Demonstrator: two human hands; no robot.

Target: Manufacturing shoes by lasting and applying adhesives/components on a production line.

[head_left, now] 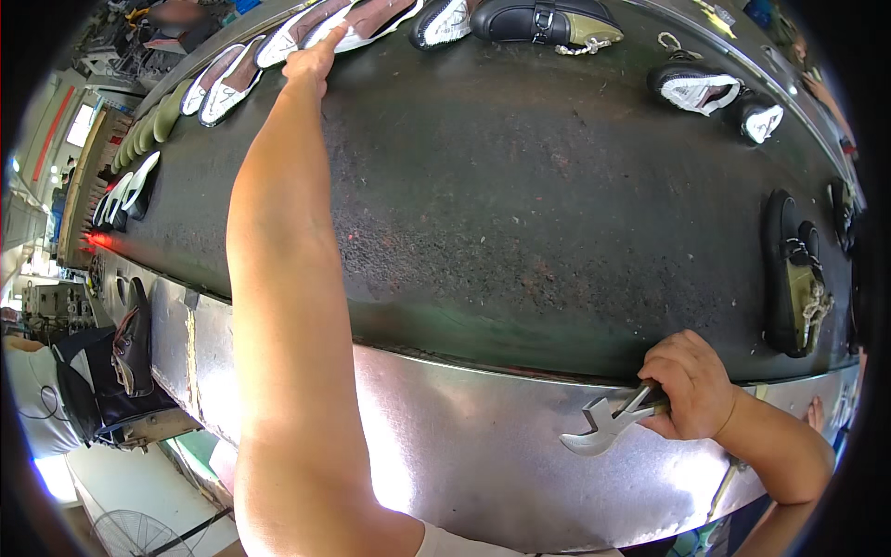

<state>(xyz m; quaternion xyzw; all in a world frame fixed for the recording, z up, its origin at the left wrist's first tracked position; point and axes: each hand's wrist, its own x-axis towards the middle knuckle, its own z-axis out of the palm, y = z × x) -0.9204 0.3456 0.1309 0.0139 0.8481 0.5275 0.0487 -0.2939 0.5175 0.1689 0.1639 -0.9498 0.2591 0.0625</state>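
Observation:
My left hand [311,65] reaches to the far side of the dark belt, one finger stretched onto the toe of a white and brown shoe [367,25]. It overlaps the shoe's edge without a visible grip around it. Beside it lies a similar white and brown shoe [295,35]. At the near edge, my right hand [691,385] is closed around the handles of metal lasting pincers [603,425]. Their curved jaws point left over the metal ledge, and the handle ends are hidden in my palm.
The dark belt [501,204] curves behind the shiny metal ledge [520,464]. Black and olive shoes [780,278] stand at the right, and another black shoe [520,20] lies at the far edge. White shoe parts [139,186] sit at the left. A dark shoe [133,348] rests beyond the ledge.

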